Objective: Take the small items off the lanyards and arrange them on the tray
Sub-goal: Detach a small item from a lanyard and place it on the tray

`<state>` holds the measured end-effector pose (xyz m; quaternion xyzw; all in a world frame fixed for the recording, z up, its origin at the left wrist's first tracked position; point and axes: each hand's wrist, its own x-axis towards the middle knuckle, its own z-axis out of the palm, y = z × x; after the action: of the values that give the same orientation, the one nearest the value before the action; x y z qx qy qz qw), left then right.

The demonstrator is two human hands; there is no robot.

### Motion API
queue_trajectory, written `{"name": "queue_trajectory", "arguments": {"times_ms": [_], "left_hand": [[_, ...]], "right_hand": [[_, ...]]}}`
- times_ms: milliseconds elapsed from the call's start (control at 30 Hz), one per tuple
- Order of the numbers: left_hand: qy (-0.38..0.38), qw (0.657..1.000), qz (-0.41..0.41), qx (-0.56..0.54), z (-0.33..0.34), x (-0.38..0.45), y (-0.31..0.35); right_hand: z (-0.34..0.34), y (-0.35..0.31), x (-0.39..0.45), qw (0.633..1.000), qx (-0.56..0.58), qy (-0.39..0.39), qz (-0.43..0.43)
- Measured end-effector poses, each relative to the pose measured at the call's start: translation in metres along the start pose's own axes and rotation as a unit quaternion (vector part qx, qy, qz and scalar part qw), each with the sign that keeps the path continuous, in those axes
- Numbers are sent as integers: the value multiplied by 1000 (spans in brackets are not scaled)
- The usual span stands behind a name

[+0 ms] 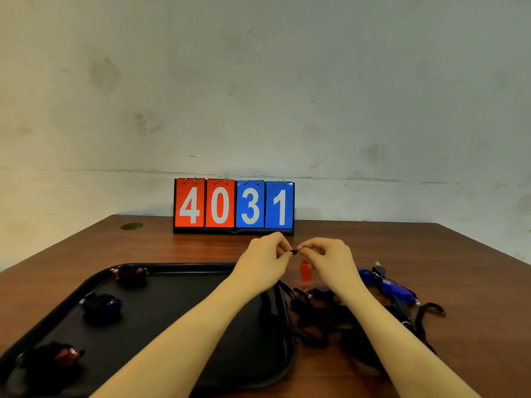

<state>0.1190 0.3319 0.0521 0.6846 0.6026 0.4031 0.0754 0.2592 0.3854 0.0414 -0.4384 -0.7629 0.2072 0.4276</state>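
above the brown wooden surface, left hand and right hand pinch a black lanyard clasp, unhooking the dangling small red plastic item; next, probably the black plastic tray.

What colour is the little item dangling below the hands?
Red, seen in the head view.

Tray centre lies open; lanyards crowd its right rim.

table | tray | scoreboard | lanyards, perhaps tangled
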Motion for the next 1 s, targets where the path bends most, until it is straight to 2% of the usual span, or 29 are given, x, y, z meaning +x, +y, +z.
{"name": "queue_trajectory", "arguments": {"times_ms": [200, 367, 600, 667, 800, 1000], "left_hand": [[38, 997, -5, -69, -28, -6, -13], [101, 990, -40, -89, -45, -1, -35], [-26, 994, -51, -98, -43, 5, -58], [-33, 993, -44, -106, -41, 3, -61], [29, 995, -48, -87, -39, 0, -69], [112, 985, -65, -113, -51, -7, -74]], "right_hand": [[17, -37, 6, 970, 243, -5, 22], [36, -55, 17, 940, 338, -15, 50], [53, -62, 21, 894, 442, -45, 58], [56, -59, 20, 876, 473, -67, 65], [54, -55, 21, 845, 518, -108, 75], [47, -54, 20, 785, 579, -162, 147]]}}
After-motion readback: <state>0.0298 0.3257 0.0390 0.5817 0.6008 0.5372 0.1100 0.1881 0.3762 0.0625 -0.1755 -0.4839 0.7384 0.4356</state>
